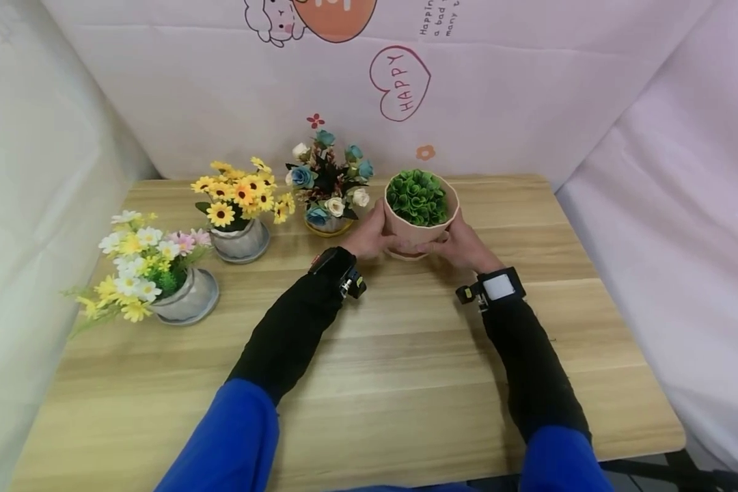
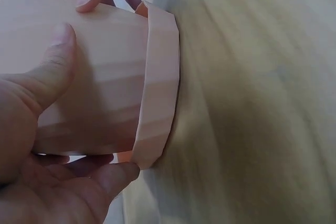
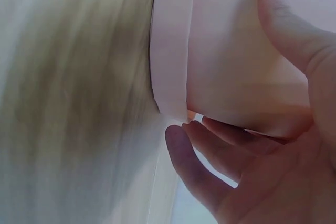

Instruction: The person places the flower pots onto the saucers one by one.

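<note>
A pink flowerpot (image 1: 406, 231) with a bushy green plant (image 1: 417, 197) stands near the back of the table, with a pink saucer (image 2: 160, 82) around its base. My left hand (image 1: 367, 234) grips the pot from the left, its thumb across the front and fingers round the side; in the left wrist view one fingertip touches the saucer's rim. From the right, my right hand (image 1: 464, 247) holds the same pot, thumb on the front wall and other fingers curled behind. The saucer sits on or just above the wood; I cannot tell which. Some fingertips are hidden behind the pot.
Left of the pink pot stands a pot of blue and white roses (image 1: 329, 184) on a yellow saucer. Farther left are a pot of yellow daisies (image 1: 240, 195) and one of white, yellow and pink flowers (image 1: 147, 263). A printed cloth (image 1: 498, 96) hangs behind the wooden table (image 1: 393, 383).
</note>
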A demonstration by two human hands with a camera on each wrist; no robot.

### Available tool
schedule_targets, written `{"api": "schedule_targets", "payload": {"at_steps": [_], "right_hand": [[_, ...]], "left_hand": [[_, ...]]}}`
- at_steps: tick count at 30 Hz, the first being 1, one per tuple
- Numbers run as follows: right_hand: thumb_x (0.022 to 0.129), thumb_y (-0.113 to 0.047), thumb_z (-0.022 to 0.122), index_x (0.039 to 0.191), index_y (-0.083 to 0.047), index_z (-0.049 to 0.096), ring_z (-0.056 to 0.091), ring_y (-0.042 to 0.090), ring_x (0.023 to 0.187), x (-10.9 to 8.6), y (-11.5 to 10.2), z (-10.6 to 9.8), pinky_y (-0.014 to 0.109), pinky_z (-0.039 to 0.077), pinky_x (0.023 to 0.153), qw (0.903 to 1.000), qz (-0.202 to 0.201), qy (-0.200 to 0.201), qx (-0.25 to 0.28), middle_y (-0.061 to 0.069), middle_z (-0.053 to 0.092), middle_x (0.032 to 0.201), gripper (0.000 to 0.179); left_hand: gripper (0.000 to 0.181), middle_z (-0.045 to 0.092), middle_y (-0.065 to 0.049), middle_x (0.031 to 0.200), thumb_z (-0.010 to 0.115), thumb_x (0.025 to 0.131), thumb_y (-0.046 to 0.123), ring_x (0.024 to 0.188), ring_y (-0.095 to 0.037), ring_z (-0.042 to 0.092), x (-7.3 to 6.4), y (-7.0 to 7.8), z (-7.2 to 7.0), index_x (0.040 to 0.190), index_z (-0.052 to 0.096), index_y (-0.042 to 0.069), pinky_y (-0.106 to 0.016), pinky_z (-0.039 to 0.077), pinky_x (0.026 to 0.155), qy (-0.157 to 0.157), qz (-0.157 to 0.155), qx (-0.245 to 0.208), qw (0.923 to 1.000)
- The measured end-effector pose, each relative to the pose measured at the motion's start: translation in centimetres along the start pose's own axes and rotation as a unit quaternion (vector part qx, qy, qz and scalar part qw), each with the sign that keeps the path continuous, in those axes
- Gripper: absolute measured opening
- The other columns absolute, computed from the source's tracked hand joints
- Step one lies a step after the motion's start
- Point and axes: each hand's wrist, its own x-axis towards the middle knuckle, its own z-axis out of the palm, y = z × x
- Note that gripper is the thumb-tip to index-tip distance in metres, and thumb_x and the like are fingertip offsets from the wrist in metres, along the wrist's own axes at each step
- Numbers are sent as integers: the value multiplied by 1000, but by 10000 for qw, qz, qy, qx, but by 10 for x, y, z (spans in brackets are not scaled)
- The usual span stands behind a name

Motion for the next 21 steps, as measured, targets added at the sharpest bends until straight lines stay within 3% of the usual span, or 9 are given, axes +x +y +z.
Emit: {"api": "schedule_targets", "payload": {"at_steps": [7,12,13,14,16,19,21], "right_hand": [[84,-4,88,169,-36,1,21,26,164,14,3,-2,61,26,131,9997,174,-58,-190,0,18,177,126],[86,-6,87,171,-26,0,21,33,163,12,-13,1,63,22,132,9986,496,-5,-178,7,16,178,123],[87,-8,87,171,-24,1,21,33,163,10,-15,1,63,21,132,9985,505,52,-210,9,17,177,121],[87,-10,87,171,-22,1,21,33,163,8,-17,2,63,21,132,9984,489,124,-267,9,17,177,120],[88,-16,87,171,-19,3,20,31,164,3,-22,3,62,20,133,9975,367,336,-508,10,18,177,118],[92,-31,85,171,-14,4,21,34,163,-8,-26,8,63,23,132,9878,351,774,-1305,16,19,176,114],[93,-38,83,170,-8,5,24,40,161,-19,-37,12,64,25,130,9747,437,1104,-1893,24,20,174,114]], "left_hand": [[106,18,-21,174,77,98,25,162,-31,23,9,-3,-11,168,-1,7,-41,24,135,-23,-194,160,9997],[110,15,-23,174,75,100,33,163,-33,20,10,-11,-13,169,-7,7,-44,24,135,18,-298,573,9979],[109,21,-24,171,74,100,36,161,-34,25,10,-14,-12,169,-4,6,-44,28,132,62,-206,709,9973],[106,26,-24,168,73,100,38,158,-34,30,6,-15,-11,169,-1,6,-44,32,129,93,-115,816,9966],[110,20,-26,171,69,100,51,161,-34,24,-1,-22,-11,168,-3,4,-44,29,131,51,-48,1141,9934],[108,4,-26,176,61,103,54,166,-33,9,-22,-16,-15,168,-9,3,-45,19,136,-268,-285,1375,9897],[111,-17,-21,176,57,105,54,166,-32,-11,-38,-10,-19,165,-21,4,-46,3,138,-551,-525,1611,9840]]}}
